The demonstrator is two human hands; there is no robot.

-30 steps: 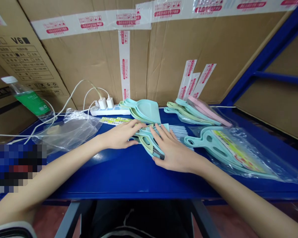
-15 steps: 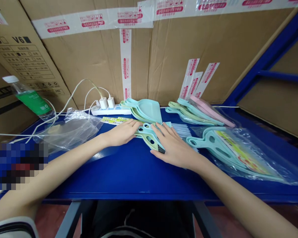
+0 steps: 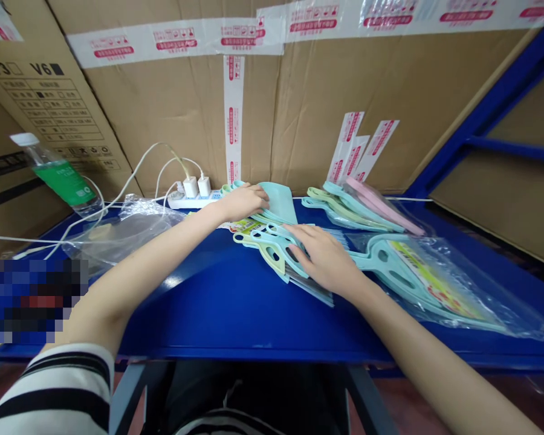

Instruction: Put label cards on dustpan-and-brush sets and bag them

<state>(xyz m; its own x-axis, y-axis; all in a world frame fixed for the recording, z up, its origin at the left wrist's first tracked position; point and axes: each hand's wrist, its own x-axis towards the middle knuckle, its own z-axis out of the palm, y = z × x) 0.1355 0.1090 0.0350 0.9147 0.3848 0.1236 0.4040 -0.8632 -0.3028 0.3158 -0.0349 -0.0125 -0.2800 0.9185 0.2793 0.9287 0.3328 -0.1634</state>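
Note:
My left hand [image 3: 245,202] lies over the handle end of a stack of light-blue and green dustpans [image 3: 280,202] at the back of the table. Its fingers stretch across the top dustpan, touching it without a visible grip. My right hand [image 3: 324,257] rests on a pile of small hand brushes [image 3: 272,251] with green and light-blue handles. Its thumb stands apart from the fingers, and it covers much of the pile. Pale bristles show beyond that hand. Printed label cards [image 3: 247,226] lie between the dustpans and the brushes, partly covered.
A bagged light-blue dustpan [image 3: 394,269] with a label lies at right. Behind it are more bagged sets, including a pink piece [image 3: 385,205]. Clear plastic bags [image 3: 131,232], a power strip [image 3: 176,200], cables and a bottle [image 3: 66,184] occupy the left. Cardboard boxes [image 3: 172,109] wall the back.
My left hand has moved from the brush handles back and up onto the dustpan stack. My right hand stays on the brushes, its fingers less spread; the brushes have shifted and fanned slightly.

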